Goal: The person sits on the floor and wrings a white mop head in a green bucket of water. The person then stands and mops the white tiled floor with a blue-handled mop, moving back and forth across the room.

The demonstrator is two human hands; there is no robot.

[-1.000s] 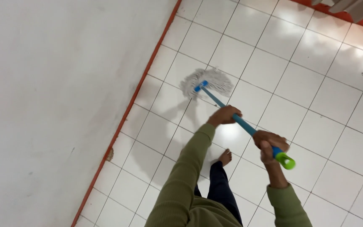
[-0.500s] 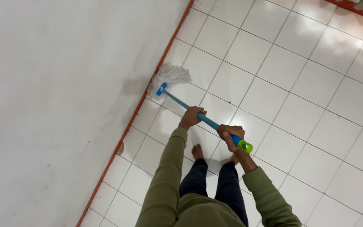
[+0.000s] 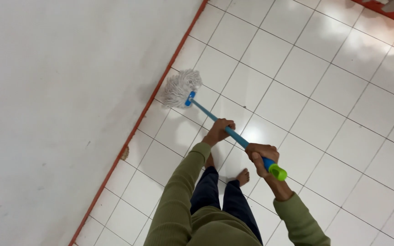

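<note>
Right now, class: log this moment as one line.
left hand: mid-handle | right hand: green end | white string mop with blue handle: at red skirting

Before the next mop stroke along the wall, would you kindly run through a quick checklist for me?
1. Left hand gripping mid-handle: ok.
2. Right hand gripping near the green end cap: ok.
3. Mop head flat on the tiled floor: ok.
4. Mop head reaching the red skirting strip: ok.
5. Bare feet apart from the mop head: ok.
6. Floor wetness underfoot: cannot tell.
</note>
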